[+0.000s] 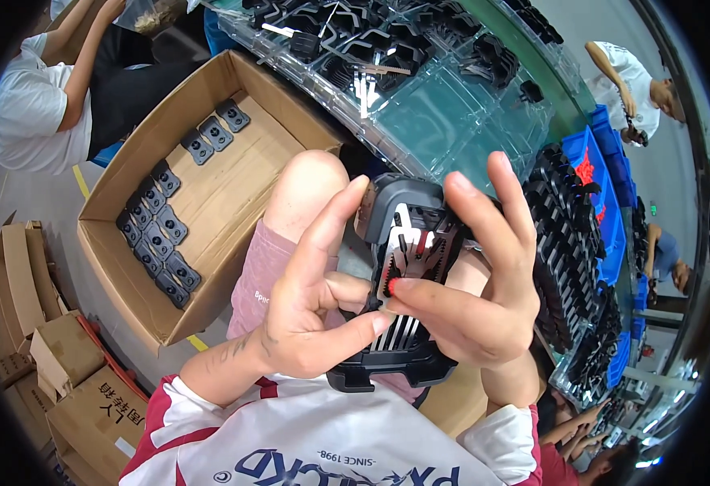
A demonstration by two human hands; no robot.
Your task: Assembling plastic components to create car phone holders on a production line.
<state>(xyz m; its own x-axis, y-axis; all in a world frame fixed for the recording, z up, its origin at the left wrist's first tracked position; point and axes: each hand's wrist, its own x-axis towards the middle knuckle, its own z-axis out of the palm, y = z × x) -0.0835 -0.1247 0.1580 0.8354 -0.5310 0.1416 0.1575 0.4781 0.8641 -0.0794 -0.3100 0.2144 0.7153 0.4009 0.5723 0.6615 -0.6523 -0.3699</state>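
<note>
A black plastic housing point(391, 368) with bare metal plates and rods inside is held upright above my lap. My left hand point(310, 300) grips its left side, the index finger along the upper edge and the thumb against the lower middle. My right hand point(480, 279) is at the other side, with its thumb tip on a small red part point(393, 286) inside the housing. Two of its fingers rise beside the upper right corner of the housing. Another small red piece point(421, 242) shows between the metal plates. The underside of the housing is hidden.
On the left stands an open cardboard box point(242, 178) with several black plates point(161, 239) in it. Black brackets point(371, 40) lie on the glass-topped table point(452, 121) ahead. Black parts point(565, 251) and blue bins point(614, 251) line the right. Co-workers sit nearby.
</note>
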